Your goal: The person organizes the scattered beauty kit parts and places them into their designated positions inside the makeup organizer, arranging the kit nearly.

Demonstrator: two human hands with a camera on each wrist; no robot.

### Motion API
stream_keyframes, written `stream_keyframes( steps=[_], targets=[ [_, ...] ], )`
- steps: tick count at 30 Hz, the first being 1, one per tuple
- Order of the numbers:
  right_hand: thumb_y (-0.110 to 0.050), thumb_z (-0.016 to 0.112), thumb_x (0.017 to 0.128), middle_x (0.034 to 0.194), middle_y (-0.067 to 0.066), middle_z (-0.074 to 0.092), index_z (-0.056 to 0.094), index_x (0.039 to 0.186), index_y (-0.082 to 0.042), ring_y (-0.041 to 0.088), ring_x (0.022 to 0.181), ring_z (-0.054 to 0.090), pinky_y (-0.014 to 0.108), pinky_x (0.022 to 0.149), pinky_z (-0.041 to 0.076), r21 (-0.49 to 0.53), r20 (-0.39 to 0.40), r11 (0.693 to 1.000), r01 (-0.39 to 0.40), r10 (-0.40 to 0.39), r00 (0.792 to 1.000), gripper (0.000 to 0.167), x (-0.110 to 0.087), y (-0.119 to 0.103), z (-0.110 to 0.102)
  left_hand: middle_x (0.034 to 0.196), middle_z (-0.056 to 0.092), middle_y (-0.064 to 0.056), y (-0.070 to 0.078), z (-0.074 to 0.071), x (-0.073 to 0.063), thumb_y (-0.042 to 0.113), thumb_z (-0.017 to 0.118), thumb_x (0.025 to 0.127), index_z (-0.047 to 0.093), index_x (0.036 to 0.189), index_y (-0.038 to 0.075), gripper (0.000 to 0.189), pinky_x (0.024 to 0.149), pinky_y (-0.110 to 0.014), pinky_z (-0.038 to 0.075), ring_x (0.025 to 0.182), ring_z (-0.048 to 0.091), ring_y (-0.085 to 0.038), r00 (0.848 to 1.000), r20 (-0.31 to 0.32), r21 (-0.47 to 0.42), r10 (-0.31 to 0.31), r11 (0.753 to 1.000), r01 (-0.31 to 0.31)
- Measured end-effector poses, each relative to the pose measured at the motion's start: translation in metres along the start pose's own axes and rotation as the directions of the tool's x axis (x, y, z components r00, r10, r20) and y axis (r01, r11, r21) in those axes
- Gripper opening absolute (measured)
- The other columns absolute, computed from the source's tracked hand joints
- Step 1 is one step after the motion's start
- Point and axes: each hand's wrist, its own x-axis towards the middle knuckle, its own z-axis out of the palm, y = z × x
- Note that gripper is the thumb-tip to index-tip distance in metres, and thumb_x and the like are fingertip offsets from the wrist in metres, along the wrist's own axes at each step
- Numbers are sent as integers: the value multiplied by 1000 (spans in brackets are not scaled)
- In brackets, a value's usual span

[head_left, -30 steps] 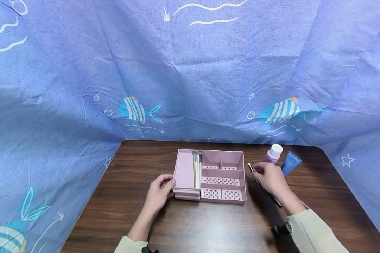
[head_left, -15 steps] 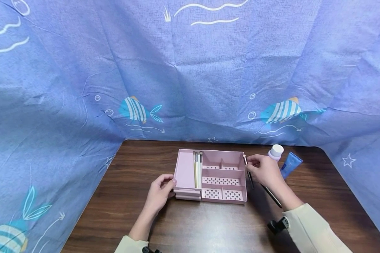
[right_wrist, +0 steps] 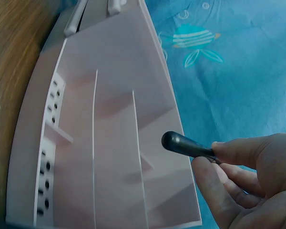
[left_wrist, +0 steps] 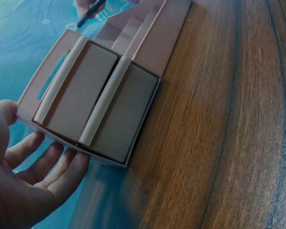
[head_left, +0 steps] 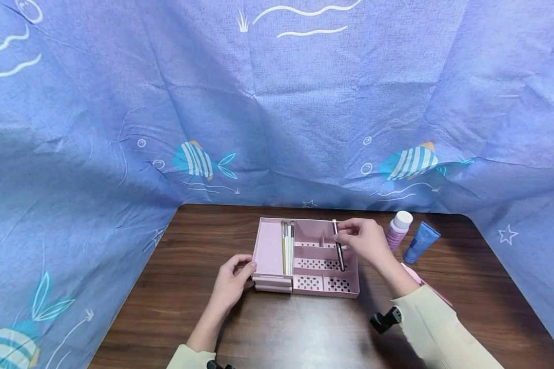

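Observation:
A pink desk organizer stands on the table, with drawers at its left front and open divided compartments on the right. At the left side, my left hand grips it, thumb at the upper edge and fingers against the side wall. My right hand pinches a slim dark makeup brush with a pale tip. The brush slants above the right compartments, its rounded black end pointing down into them. Several thin brushes lie side by side on the organizer's top tray.
Right of the organizer stand a white-capped bottle and a blue tube. Partly under the right forearm lies a slim pink item. A blue fish-patterned cloth hangs behind the dark wooden table.
My right hand has carried the brush leftward from the table beside the bottle to over the compartments. Bottle, tube and pink item show more fully. The left hand keeps its place.

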Motion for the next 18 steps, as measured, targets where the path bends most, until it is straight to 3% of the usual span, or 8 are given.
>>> stream_keyframes(
  steps=[4,8,14,18],
  targets=[
    [-17,84,82,88,5,79,78,103,-6,6,73,68,21,69,53,67,0,997,-26,27,1000,24,2,-11,11,109,69,-17,0,0,0,13,67,99,66,122,-3,28,77,-39,66,94,68,-17,1000,-1,1,-1,1000,1],
    [-14,84,82,91,8,79,77,104,-4,8,71,71,23,71,59,182,25,981,-72,69,997,26,4,-19,24,108,70,-17,0,0,-1,12,67,98,66,122,-3,28,77,-39,66,94,68,-17,1000,1,-9,1,1000,-1],
    [-2,80,82,95,17,77,71,113,7,25,69,74,40,64,66,419,123,892,-171,131,984,33,8,-35,42,107,70,-16,0,0,-1,12,67,99,66,122,-3,28,77,-39,66,93,68,-16,1000,2,-10,1,1000,-1],
    [1,78,83,95,17,75,69,117,9,21,69,72,39,63,66,475,159,856,-204,145,977,36,11,-45,51,106,70,-16,0,0,0,12,67,99,66,122,-3,28,76,-38,66,92,67,-16,1000,1,-6,1,1000,-1]
  ],
)
